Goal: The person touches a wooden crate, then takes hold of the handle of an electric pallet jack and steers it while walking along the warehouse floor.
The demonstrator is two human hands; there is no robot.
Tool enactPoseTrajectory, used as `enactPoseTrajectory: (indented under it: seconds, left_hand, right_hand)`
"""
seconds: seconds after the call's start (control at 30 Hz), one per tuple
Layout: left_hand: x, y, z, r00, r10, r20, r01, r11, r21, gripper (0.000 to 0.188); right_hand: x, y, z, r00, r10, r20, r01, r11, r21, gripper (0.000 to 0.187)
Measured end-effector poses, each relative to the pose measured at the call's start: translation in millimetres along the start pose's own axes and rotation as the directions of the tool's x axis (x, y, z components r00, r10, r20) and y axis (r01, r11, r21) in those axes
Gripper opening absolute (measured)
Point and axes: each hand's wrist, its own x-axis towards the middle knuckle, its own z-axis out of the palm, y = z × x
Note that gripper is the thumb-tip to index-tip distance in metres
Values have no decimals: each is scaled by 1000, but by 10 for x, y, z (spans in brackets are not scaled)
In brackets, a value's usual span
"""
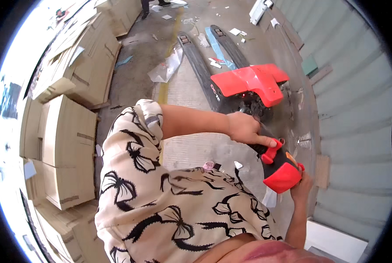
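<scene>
A red and black electric pallet truck (251,81) stands ahead of me, its two dark forks (198,61) pointing away. Its control handle (281,173), black with red parts, reaches back toward my body. My left hand (247,128) is closed around the handle's left side, the thumb lying on a red piece there. At the right end of the handle, my right hand (302,187) is wrapped round the grip, with its fingers partly hidden behind the red cover.
Stacks of flat cardboard (71,140) line the left side. A pale corrugated wall (345,131) runs along the right. Plastic film (167,68) and paper scraps litter the floor around the forks. Another person's legs (145,8) show at the far end.
</scene>
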Motion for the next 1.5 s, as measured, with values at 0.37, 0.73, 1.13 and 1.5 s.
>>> enactPoseTrajectory:
  seconds: [0.37,0.73,1.13,1.5]
  left_hand:
    - [588,193,-467,992,10,-129,-13,1000,-26,87]
    - [1737,701,-964,946,-150,-288,118,985,-125,86]
    - [2784,415,-1960,859,-306,-410,246,950,-194,89]
    - [3869,-169,-2918,912,-165,-377,99,977,-190,94]
  right_hand:
    - [773,669,-136,1000,-15,-25,16,998,67,40]
    - [2162,2206,-227,954,-300,-12,298,944,141,27]
    - [3975,2668,-149,920,-391,-13,390,914,112,19]
    - [5608,3325,251,849,-519,103,520,854,14,21]
